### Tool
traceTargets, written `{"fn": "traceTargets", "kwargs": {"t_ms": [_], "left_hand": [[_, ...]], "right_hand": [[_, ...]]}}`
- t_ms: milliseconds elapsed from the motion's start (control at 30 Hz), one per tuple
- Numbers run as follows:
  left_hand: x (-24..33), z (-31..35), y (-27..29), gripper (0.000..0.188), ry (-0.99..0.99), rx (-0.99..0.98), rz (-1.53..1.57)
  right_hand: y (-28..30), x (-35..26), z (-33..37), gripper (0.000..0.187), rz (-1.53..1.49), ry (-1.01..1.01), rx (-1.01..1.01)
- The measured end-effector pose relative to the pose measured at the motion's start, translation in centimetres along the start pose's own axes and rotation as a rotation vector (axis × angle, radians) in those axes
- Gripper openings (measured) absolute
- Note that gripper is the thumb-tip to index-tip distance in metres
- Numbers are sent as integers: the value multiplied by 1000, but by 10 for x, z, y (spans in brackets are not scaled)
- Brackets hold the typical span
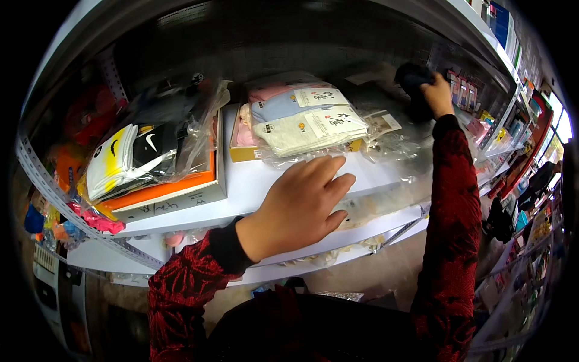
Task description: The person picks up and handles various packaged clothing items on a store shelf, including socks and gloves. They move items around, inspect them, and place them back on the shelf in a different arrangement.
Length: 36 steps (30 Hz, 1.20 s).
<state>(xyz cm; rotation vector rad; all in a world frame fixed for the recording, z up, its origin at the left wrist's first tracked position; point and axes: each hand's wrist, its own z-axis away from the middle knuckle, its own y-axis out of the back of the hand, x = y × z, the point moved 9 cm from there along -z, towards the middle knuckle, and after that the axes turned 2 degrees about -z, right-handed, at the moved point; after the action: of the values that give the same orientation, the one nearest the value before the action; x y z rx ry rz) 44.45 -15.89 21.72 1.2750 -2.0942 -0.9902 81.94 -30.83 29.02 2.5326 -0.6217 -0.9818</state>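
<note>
My right hand [438, 95] reaches to the back right of the shelf, its fingers closed around a dark, bunched fabric item [414, 78] whose kind I cannot make out. My left hand [298, 208] hovers with fingers apart over the shelf's front edge, holding nothing. Just beyond it, folded socks [310, 128] in cream, blue and pink, with white paper labels, lie in a shallow cardboard box [244, 154]. Below my right hand is a clear plastic bag [392, 148] with a card tag.
On the left, an orange and grey box [211, 181] holds white, yellow and black packed socks [123, 157] in plastic. A perforated metal post [51, 193] stands at the shelf's left. A lower white shelf [96, 253] runs underneath. Further goods on racks [512, 283] line the right.
</note>
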Motion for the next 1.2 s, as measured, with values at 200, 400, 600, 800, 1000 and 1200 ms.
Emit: {"fn": "traceTargets", "kwargs": {"t_ms": [200,400,600,800,1000,1200], "left_hand": [[-11,-23,-7,51,-1,-1,-384],[-109,-29,-12,63,371,-182,-435],[-130,-22,-23,66,476,-449,-352],[8,-98,-73,52,-224,-15,-413],[-4,-141,-129,23,-207,-111,-548],[-62,-214,-49,24,63,273,-26]], "right_hand": [[102,27,30,29,-935,-144,201],[156,25,111,31,-1351,-133,101],[160,42,216,49,-1138,-254,271],[154,30,322,75,-377,197,265],[124,35,382,69,-355,108,240],[123,77,446,74,-399,-84,214]]}}
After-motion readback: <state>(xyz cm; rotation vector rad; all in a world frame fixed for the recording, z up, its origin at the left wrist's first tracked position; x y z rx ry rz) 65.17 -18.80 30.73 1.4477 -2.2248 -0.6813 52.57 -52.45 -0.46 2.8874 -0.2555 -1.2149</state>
